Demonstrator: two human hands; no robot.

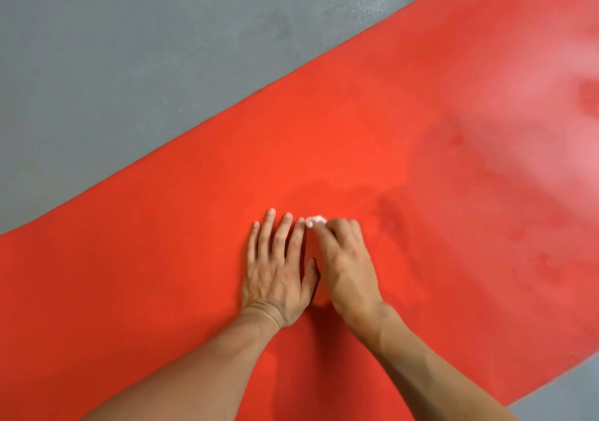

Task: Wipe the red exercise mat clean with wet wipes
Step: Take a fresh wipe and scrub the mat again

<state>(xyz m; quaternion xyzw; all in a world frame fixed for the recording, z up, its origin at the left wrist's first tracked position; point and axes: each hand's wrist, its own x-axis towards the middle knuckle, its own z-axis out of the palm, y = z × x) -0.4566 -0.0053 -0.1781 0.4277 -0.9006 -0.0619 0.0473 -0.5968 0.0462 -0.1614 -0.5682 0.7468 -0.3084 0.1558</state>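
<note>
I had my left hand (278, 268) pressed flat on the red mat (421, 167), fingers straight and spread, holding nothing, just beside my right hand (348, 258), whose fingers were curled round a small crumpled white wipe (315, 221) held against the mat near its middle. The mat lay diagonally across the grey floor (129, 64), running from near left to far right. I judged the main risk to be the wad: bunched so small, it could shred or dry out and leave streaks, and hard rubbing could ruck the thin mat if my bracing hand slipped. The mat looked soft, matte and finely grained, with paler, blotchy patches to the right; the floor seemed smooth and faintly mottled.
</note>
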